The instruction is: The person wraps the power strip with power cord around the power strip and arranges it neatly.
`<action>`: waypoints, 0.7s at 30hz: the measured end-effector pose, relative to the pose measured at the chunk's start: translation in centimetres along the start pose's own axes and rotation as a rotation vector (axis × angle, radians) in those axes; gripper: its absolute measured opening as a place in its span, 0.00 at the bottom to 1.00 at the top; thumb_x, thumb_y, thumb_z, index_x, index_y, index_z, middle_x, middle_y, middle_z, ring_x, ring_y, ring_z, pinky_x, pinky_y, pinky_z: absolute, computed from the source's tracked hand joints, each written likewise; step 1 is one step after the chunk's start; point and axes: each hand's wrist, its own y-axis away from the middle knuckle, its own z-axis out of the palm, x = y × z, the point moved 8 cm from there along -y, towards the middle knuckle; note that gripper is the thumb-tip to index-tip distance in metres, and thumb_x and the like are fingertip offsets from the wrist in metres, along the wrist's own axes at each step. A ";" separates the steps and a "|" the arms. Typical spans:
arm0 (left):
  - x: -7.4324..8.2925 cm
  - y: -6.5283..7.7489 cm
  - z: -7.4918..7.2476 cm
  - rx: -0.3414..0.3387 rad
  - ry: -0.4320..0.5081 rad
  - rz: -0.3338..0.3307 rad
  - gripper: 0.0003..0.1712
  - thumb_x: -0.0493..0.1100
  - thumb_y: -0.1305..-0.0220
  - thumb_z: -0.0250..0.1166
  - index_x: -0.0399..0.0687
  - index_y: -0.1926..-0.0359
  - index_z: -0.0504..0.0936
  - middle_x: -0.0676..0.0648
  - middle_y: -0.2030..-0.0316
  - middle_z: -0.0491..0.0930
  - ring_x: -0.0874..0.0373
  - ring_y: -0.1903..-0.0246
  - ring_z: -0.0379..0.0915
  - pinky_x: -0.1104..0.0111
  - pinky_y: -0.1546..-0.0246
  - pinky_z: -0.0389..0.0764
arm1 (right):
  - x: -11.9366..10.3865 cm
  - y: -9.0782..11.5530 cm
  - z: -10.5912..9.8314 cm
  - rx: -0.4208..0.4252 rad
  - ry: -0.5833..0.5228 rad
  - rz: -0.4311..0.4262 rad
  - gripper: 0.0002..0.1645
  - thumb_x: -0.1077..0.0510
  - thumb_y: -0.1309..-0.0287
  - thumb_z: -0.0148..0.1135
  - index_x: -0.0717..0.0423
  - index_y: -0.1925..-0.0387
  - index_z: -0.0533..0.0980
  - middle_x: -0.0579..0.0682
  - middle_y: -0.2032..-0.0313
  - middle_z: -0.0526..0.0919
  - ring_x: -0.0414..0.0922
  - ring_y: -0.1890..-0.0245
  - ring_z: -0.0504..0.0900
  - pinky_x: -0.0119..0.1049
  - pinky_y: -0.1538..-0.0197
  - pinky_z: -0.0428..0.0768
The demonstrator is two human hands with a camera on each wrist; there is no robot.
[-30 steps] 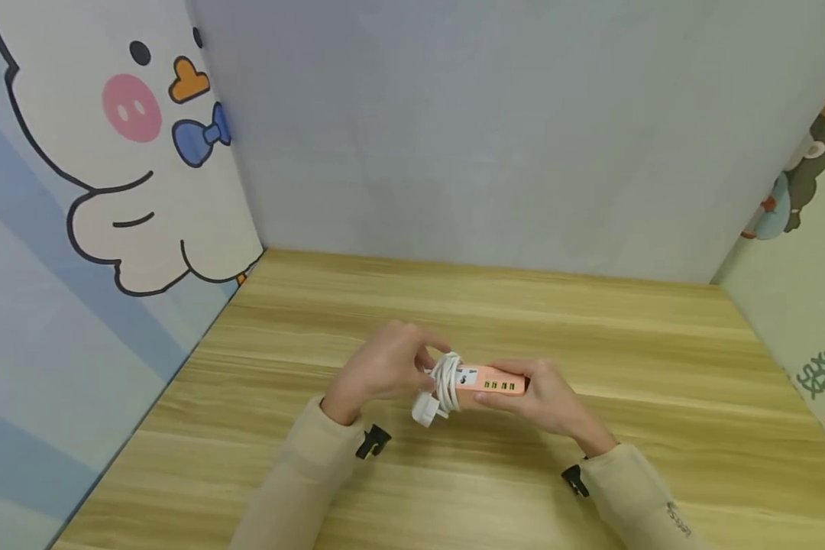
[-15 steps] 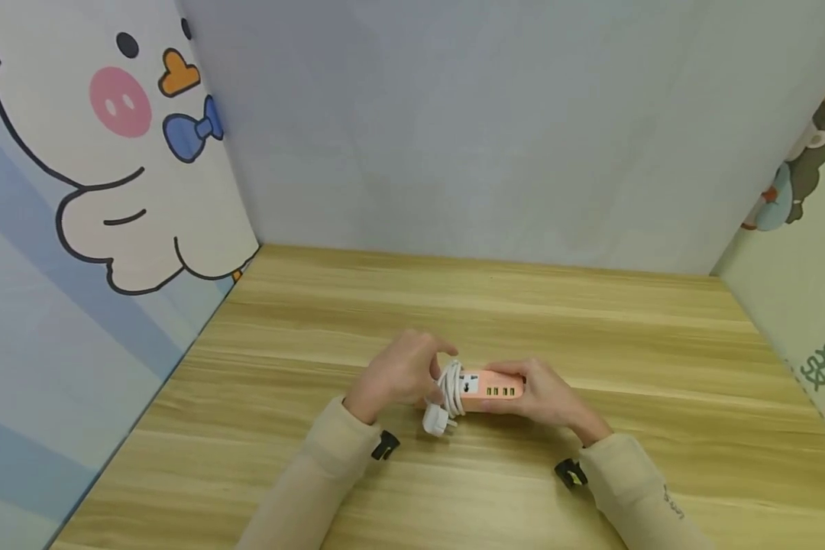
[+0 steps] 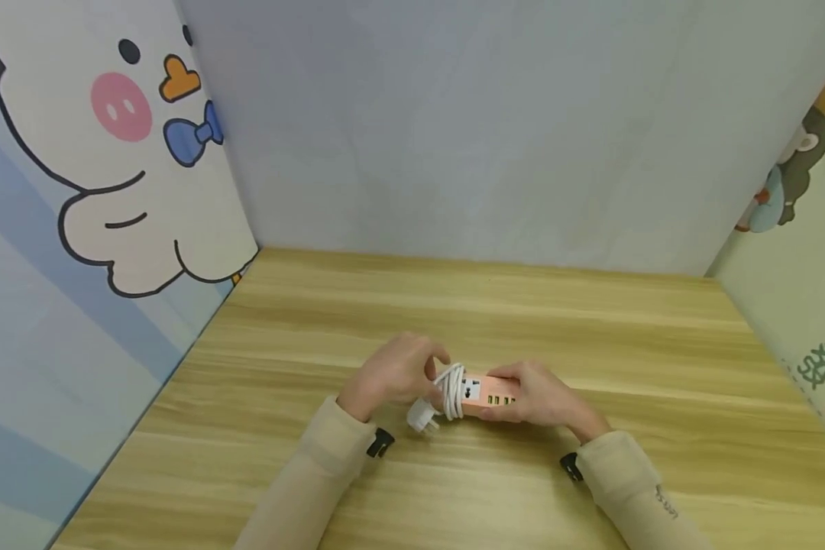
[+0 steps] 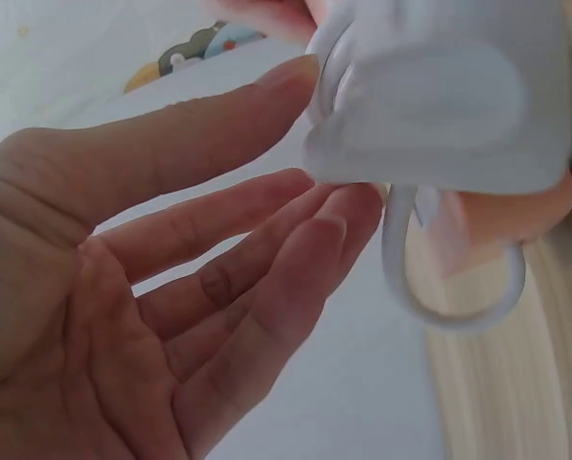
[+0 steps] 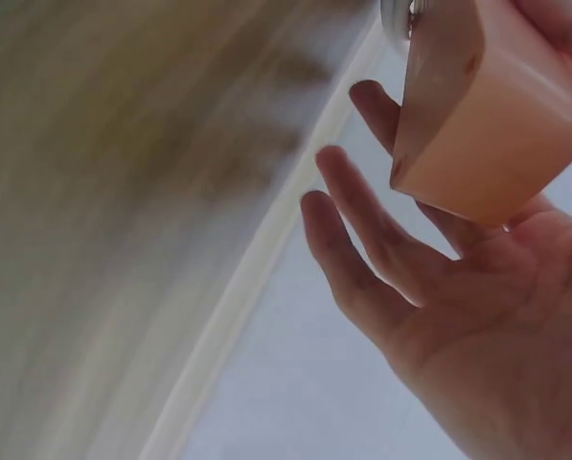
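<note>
An orange power strip [image 3: 497, 389] with a white socket face and several USB ports is held above the table. My right hand [image 3: 545, 396] grips its right end, thumb on the near side and a finger along the far side. White power cord [image 3: 454, 393] is wound round the strip's left end. My left hand [image 3: 397, 373] pinches at those turns with thumb and fingers. Just below the left thumb hangs the white plug [image 3: 422, 415], its pins toward the right. In the left wrist view, the plug [image 4: 439, 105] hides part of the fingertips' contact, and a cord loop [image 4: 453, 318] droops beneath.
A wood-grain table [image 3: 357, 305] lies under both hands. A plain grey wall [image 3: 481, 137] stands behind it, with cartoon-printed panels at left [image 3: 117, 229] and right [image 3: 797, 275]. Black clips [image 3: 381, 442] sit by the sleeve cuffs.
Both hands and the strip have shifted slightly nearer the person. The plug swung right, then back left. My right hand now covers more of the strip's end.
</note>
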 end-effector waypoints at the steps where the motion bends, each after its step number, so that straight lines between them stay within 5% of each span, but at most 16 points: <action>1: -0.2 0.1 -0.1 0.006 -0.007 -0.007 0.32 0.40 0.49 0.80 0.42 0.41 0.82 0.50 0.65 0.85 0.61 0.67 0.77 0.68 0.64 0.80 | 0.0 0.0 0.1 -0.007 0.006 0.003 0.33 0.42 0.49 0.78 0.58 0.47 0.83 0.45 0.65 0.86 0.37 0.72 0.77 0.30 0.70 0.76; 12: 0.2 0.7 -2.0 0.122 -0.042 0.009 0.24 0.50 0.37 0.73 0.45 0.44 0.85 0.46 0.57 0.88 0.58 0.61 0.83 0.65 0.56 0.83 | -1.6 0.4 0.5 -0.036 0.053 -0.013 0.39 0.38 0.49 0.77 0.58 0.43 0.79 0.44 0.68 0.83 0.40 0.73 0.78 0.34 0.69 0.77; 15: 0.5 0.8 -2.4 0.144 -0.052 0.025 0.29 0.55 0.36 0.71 0.45 0.39 0.81 0.44 0.48 0.86 0.52 0.50 0.83 0.60 0.47 0.82 | -2.3 0.8 -0.1 0.016 0.138 -0.008 0.53 0.31 0.51 0.75 0.60 0.34 0.72 0.57 0.48 0.84 0.54 0.51 0.83 0.50 0.48 0.82; 18: 0.3 1.1 -3.2 0.213 -0.110 0.024 0.46 0.68 0.37 0.66 0.49 0.26 0.68 0.41 0.29 0.69 0.43 0.30 0.66 0.50 0.30 0.68 | -2.8 1.6 -2.1 0.153 0.284 0.020 0.65 0.24 0.50 0.68 0.55 0.22 0.57 0.64 0.23 0.57 0.67 0.24 0.55 0.70 0.29 0.58; 21: -0.4 1.4 -4.0 0.293 -0.202 -0.019 0.62 0.83 0.43 0.56 0.58 0.18 0.46 0.41 0.19 0.35 0.38 0.20 0.30 0.42 0.23 0.41 | -3.0 2.7 -4.7 0.309 0.447 0.073 0.68 0.21 0.47 0.61 0.49 0.18 0.43 0.58 0.20 0.29 0.68 0.22 0.26 0.76 0.29 0.34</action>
